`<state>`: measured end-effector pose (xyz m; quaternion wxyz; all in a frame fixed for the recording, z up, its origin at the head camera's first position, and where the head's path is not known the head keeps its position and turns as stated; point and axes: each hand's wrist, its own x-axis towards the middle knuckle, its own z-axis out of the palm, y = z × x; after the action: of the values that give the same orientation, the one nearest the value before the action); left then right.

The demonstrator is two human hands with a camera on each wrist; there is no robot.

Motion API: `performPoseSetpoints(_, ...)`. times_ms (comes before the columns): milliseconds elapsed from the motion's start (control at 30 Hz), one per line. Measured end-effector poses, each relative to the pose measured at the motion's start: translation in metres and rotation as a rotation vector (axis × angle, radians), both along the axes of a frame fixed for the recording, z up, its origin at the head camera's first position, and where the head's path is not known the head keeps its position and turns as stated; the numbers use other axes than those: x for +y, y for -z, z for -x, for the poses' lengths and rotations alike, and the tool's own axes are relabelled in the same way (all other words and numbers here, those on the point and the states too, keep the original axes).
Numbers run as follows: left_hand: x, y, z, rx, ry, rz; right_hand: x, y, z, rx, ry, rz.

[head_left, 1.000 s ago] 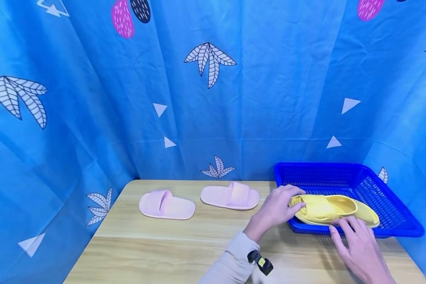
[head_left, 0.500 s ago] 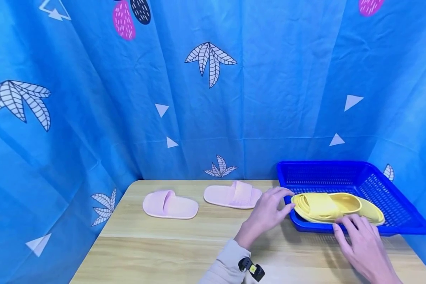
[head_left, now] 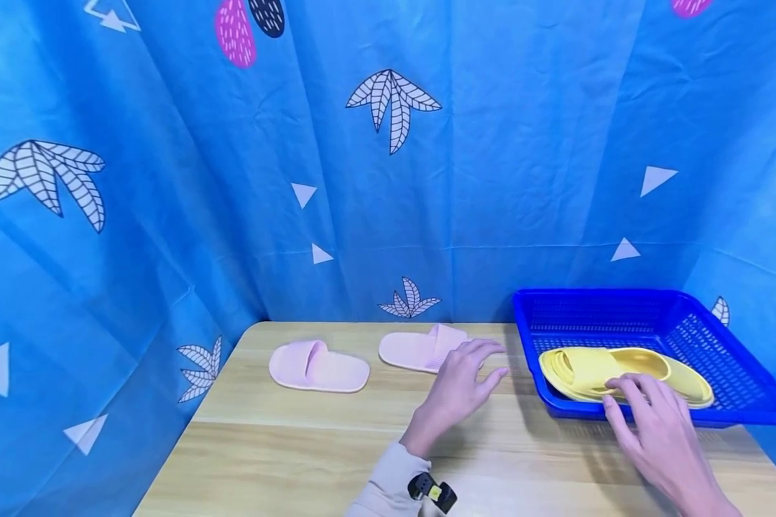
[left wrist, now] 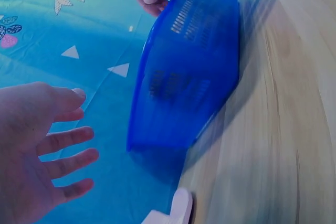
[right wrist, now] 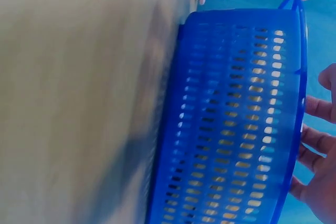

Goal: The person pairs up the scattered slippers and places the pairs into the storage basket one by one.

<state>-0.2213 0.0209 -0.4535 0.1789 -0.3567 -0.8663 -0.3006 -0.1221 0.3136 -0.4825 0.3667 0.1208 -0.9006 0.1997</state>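
My left hand [head_left: 458, 388] hovers over the table with its fingers spread and nothing in them; the left wrist view shows the same loose fingers apart from the basket's side. A pair of yellow slippers [head_left: 588, 366] lies overlapping inside the blue plastic basket [head_left: 766, 406]. Over the basket's front rim reaches my right hand [head_left: 662, 438], its relaxed fingertips right at the slippers' near edge and covering part of them. Behind my left hand sits one pink slipper [head_left: 404, 350], its right end hidden. Another pink slipper [head_left: 336, 371] stands farther left.
The wooden table [head_left: 284, 459] carries the basket at its right side, close to the back. A blue patterned curtain [head_left: 388, 194] hangs behind the table and along both sides. A black strap device [head_left: 432, 492] sits on my left sleeve.
My left hand has let go of the yellow slippers and moved left, away from the basket. My right hand stays at the front rim, fingertips slightly farther in. The view has shifted slightly.
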Motion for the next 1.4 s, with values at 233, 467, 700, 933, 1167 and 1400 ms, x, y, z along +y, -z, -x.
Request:
performPoseSetpoints(233, -0.018, 0.001, 0.0, 0.049, -0.004, -0.05, -0.011, -0.01, 0.007, 0.015, -0.028, 0.016)
performPoseSetpoints(467, -0.03, 0.003, 0.003, 0.082, 0.003, -0.095, -0.027, -0.017, 0.02, 0.042, -0.068, 0.027)
performPoseSetpoints(700, -0.054, 0.002, 0.003, -0.001, -0.067, -0.109, -0.04, -0.026, 0.031, 0.06, -0.098, 0.051)
performPoseSetpoints(933, -0.075, 0.0, 0.006, -0.014, -0.087, -0.162, -0.048, -0.033, 0.038, 0.063, -0.114, 0.087)
performPoseSetpoints(1167, -0.094, -0.003, 0.005, -0.014, -0.118, -0.186, -0.056, -0.034, 0.04, 0.046, -0.131, 0.117)
performPoseSetpoints(1400, -0.117, -0.007, 0.005, 0.001, -0.156, -0.203, -0.067, -0.034, 0.044, 0.06, -0.157, 0.145)
